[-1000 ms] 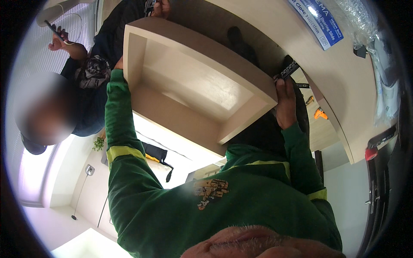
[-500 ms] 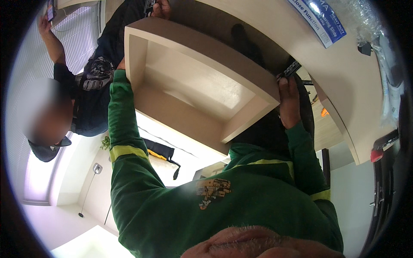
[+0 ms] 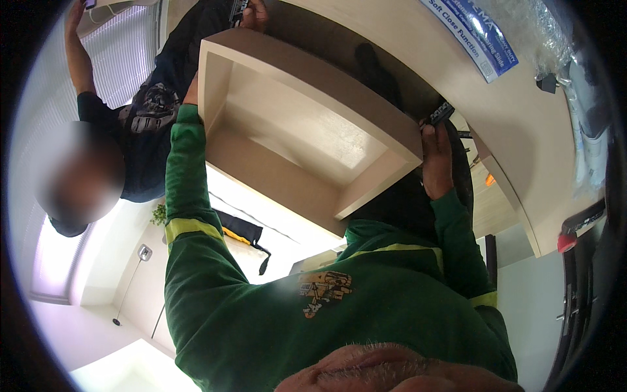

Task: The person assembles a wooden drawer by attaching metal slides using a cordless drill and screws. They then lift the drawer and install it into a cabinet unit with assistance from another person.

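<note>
A wooden drawer [image 3: 307,72], an open box with a pale bottom, is tilted up in front of me between my hands. My left hand [image 3: 191,90] is closed against its left side and mostly hidden by it. Past the far left corner, fingers beside a black metal slide [image 3: 239,9] seem to belong to that hand. My right hand [image 3: 437,157] grips the drawer's right side, thumb and fingers up by the corner. Just beyond its fingertips lies another black slide [image 3: 440,114].
A pale curved-looking worktop [image 3: 503,124] bears a blue-and-white box [image 3: 473,39] and clear plastic wrap [image 3: 539,39]. A red-and-black tool handle [image 3: 575,228] lies at its right edge. At the left stands another person [image 3: 140,144], one arm raised with a phone.
The drawer's left end has shifted slightly right, with both hands keeping their hold. The other person's head has moved a little, and their phone is now nearly out of view at the top.
</note>
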